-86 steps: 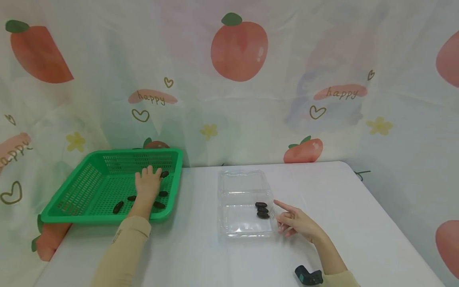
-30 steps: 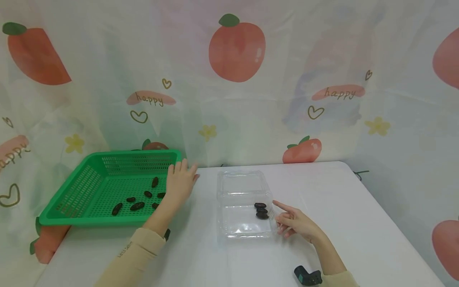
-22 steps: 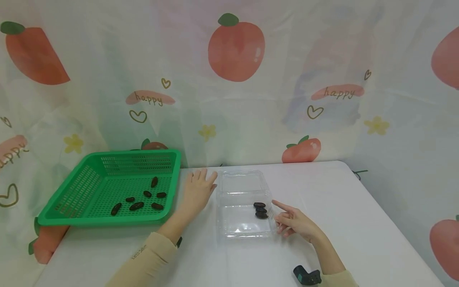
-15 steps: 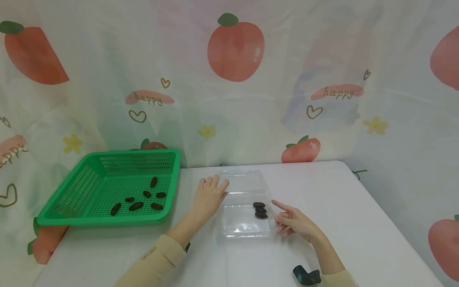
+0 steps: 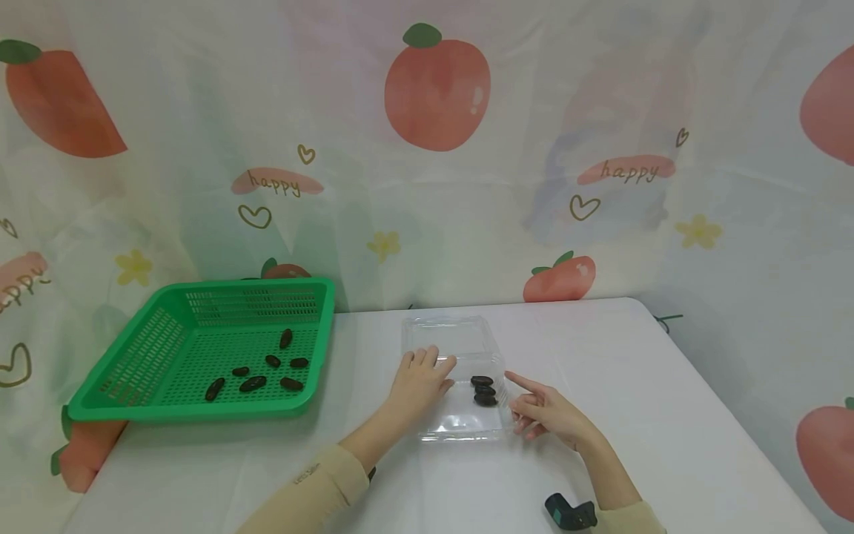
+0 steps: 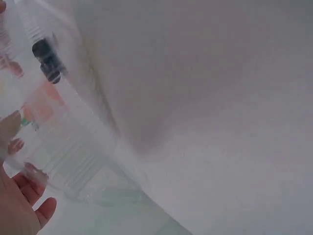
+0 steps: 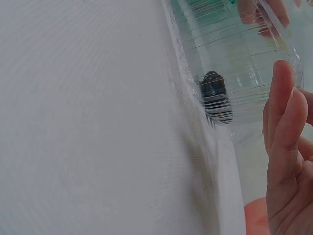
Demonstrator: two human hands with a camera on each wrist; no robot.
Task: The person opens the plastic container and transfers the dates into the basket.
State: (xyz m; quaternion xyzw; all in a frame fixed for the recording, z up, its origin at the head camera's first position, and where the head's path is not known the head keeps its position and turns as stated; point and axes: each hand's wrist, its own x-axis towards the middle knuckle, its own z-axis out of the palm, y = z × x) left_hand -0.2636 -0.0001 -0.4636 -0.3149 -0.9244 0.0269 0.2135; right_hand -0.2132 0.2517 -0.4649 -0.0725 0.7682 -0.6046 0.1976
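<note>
A clear plastic clamshell box [image 5: 460, 426] lies with its lid spread open toward the back. Three dark, oblong, date-like pieces [image 5: 485, 390] sit in a row along its right side. My left hand [image 5: 416, 382] is over the left half of the box, back of the hand up and fingers pointing forward. Its fingertips' undersides are hidden in the head view, and I cannot tell whether a piece is pinched there. My right hand [image 5: 550, 415] stays at the box's right wall, index finger extended along it, the other fingers loosely bent.
A green perforated basket [image 5: 200, 411] stands at the left of the white table [image 5: 600, 356], with several dark oblong pieces [image 5: 253, 383] spread on its bottom. A black angled device [image 5: 569, 512] lies near the right forearm. A fruit-print cloth [image 5: 440, 222] hangs behind.
My left hand has left the basket and travelled right to the box. My right hand and the three pieces in the box have stayed in place.
</note>
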